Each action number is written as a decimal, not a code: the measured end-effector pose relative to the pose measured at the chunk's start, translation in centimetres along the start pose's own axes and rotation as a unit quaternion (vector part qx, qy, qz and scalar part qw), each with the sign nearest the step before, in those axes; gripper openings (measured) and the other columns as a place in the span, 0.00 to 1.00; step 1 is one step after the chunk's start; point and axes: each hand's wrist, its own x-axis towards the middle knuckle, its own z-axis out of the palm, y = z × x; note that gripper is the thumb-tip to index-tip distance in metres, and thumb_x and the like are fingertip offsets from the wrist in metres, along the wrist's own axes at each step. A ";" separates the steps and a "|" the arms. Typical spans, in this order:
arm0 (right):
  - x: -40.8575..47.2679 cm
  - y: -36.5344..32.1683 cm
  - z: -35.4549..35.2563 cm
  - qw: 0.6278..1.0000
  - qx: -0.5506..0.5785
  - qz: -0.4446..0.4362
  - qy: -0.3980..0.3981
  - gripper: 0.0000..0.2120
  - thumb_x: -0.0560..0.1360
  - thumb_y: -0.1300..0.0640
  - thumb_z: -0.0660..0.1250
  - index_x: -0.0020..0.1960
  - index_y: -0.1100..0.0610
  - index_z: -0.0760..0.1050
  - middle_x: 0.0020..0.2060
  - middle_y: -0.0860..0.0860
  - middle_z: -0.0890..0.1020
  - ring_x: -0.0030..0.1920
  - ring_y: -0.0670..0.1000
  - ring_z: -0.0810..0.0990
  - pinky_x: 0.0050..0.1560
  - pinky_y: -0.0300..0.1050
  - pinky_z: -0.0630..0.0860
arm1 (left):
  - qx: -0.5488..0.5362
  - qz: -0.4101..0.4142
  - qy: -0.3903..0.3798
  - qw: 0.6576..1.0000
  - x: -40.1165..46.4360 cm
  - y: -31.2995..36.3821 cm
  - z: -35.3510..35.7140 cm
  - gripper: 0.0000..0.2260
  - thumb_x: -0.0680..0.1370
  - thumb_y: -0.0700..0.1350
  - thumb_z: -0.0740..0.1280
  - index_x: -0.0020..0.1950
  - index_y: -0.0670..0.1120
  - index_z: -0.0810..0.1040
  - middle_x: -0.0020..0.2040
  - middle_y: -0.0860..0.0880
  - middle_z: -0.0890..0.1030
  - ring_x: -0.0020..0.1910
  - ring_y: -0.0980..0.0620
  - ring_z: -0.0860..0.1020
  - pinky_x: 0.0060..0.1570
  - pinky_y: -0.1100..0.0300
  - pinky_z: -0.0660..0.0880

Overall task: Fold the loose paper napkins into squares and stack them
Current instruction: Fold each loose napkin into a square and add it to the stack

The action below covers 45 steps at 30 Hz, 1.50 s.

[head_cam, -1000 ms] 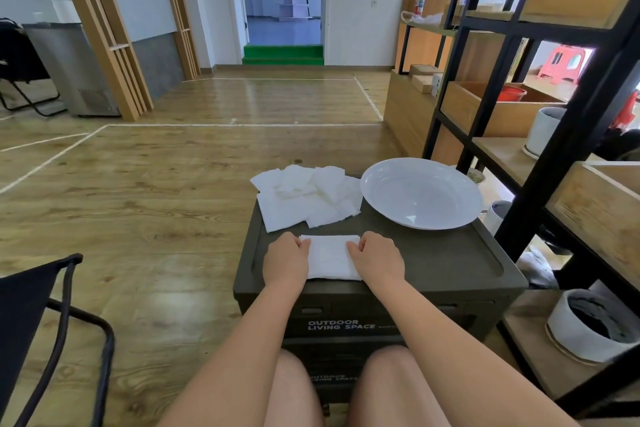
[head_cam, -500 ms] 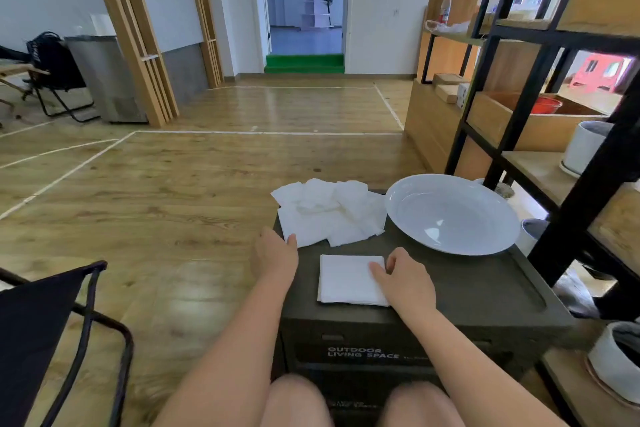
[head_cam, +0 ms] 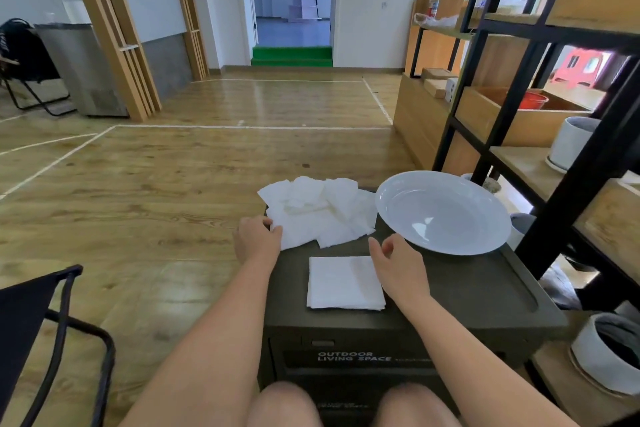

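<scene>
We see bare crate top (head_cam: 460,291) right of the folded napkin (head_cam: 344,282), open to a hand. The white plate (head_cam: 441,211) blocks the far right, loose napkins (head_cam: 318,211) the far left.

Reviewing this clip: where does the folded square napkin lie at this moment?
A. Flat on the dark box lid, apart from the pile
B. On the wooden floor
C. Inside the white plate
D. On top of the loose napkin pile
A: the folded napkin lies flat on the box lid, nearer than the loose pile and beside the right hand.
</scene>
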 end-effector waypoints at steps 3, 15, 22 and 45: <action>0.1 -0.2 0.3 1.000 0.002 -0.006 -0.004 0.14 0.78 0.44 0.60 0.42 0.54 0.70 0.36 0.50 0.78 0.36 0.46 0.75 0.31 0.36 0.66 | -0.002 -0.019 -0.014 1.000 0.5 0.2 0.3 0.08 0.75 0.46 0.68 0.50 0.44 0.82 0.55 0.44 0.78 0.55 0.43 0.75 0.49 0.53 0.75; 0.3 -2.3 0.9 0.993 0.083 -0.068 -0.038 0.09 0.79 0.48 0.60 0.44 0.51 0.70 0.36 0.45 0.76 0.37 0.44 0.76 0.34 0.34 0.68 | -0.136 0.123 -0.066 0.981 -2.9 2.1 -2.0 0.19 0.76 0.39 0.66 0.64 0.54 0.69 0.50 0.49 0.77 0.48 0.50 0.76 0.40 0.60 0.68; 1.2 -3.5 0.3 0.973 0.185 -0.091 -0.101 0.21 0.75 0.54 0.68 0.64 0.43 0.65 0.55 0.42 0.73 0.50 0.43 0.77 0.43 0.31 0.72 | -0.131 0.307 -0.116 0.935 -4.4 5.0 -4.9 0.18 0.77 0.44 0.66 0.60 0.65 0.72 0.44 0.62 0.79 0.42 0.66 0.76 0.37 0.73 0.66; 2.4 -1.4 -4.1 0.943 0.310 0.055 -0.109 0.17 0.79 0.52 0.62 0.54 0.67 0.77 0.53 0.63 0.80 0.56 0.63 0.77 0.60 0.60 0.74 | -0.304 -0.128 -0.042 0.943 -2.1 6.0 1.6 0.20 0.78 0.42 0.63 0.71 0.44 0.69 0.65 0.44 0.74 0.59 0.44 0.74 0.48 0.56 0.69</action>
